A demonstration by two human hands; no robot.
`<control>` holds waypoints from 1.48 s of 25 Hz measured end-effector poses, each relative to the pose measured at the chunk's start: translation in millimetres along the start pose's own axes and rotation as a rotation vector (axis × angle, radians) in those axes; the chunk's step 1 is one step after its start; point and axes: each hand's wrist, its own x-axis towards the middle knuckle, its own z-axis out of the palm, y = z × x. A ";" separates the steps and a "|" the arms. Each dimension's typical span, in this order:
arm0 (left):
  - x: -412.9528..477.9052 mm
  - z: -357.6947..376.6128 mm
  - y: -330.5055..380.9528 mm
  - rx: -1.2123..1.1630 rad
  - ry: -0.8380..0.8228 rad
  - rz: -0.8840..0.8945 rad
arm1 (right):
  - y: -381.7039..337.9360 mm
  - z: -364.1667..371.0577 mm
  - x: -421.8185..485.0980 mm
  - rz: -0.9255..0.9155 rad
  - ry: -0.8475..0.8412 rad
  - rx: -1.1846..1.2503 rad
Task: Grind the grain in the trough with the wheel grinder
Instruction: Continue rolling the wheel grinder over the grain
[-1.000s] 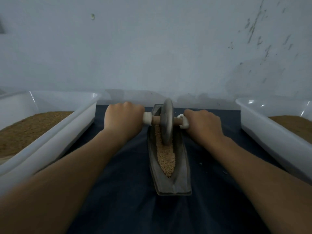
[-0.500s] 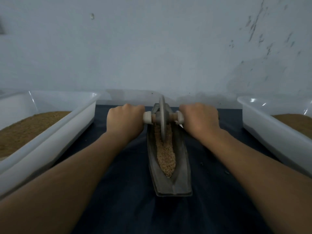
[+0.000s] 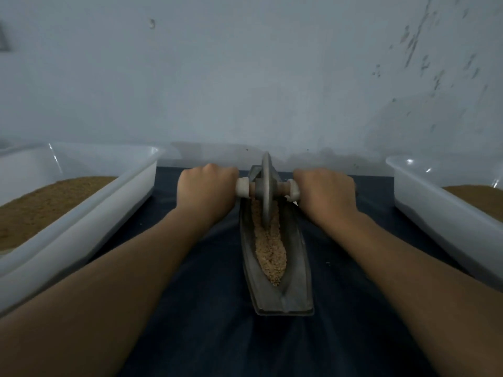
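The trough (image 3: 297, 270), a long grey boat-shaped channel, lies in the middle of the dark blue surface (image 3: 217, 336), running lengthwise away from the person, its far end close to the pale, stained wall (image 3: 245, 77) that fills the upper half of the view. On the left a white plastic tub (image 3: 89, 221) stands on the surface, holding a bed of fine brown meal (image 3: 40, 202); a second white tub (image 3: 441, 213) stands on the right with more brown meal (image 3: 479, 197) inside, and both are well apart from the trough. Two bare forearms reach forward on either side of the trough. The left hand (image 3: 206, 191) is curled in a fist round the left end of the axle, and the right hand (image 3: 325, 194) grips the right end likewise, knuckles up. Between them the wheel grinder (image 3: 266, 191) stands upright at the far part of the trough, its grey disc edge-on to the camera and its lower rim sunk into the grain. White collars (image 3: 242, 187) sit on the axle just beside each fist. The grain (image 3: 270, 251), pale tan and coarse, fills the channel from under the wheel to a point near the trough's near end.
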 end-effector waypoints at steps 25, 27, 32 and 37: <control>9.8 -12.3 7.1 0.078 0.005 0.062 | 13.4 -7.2 11.5 -0.051 -0.271 0.154; 19.5 -14.9 9.1 0.080 -0.053 0.089 | 13.7 -7.7 14.9 -0.015 -0.311 0.167; -38.3 -20.8 -13.2 0.012 0.093 0.246 | 33.1 -11.4 -50.1 -0.264 0.200 0.001; -0.3 -6.0 4.0 0.041 0.005 0.040 | 10.2 -8.7 -1.7 -0.068 -0.080 0.068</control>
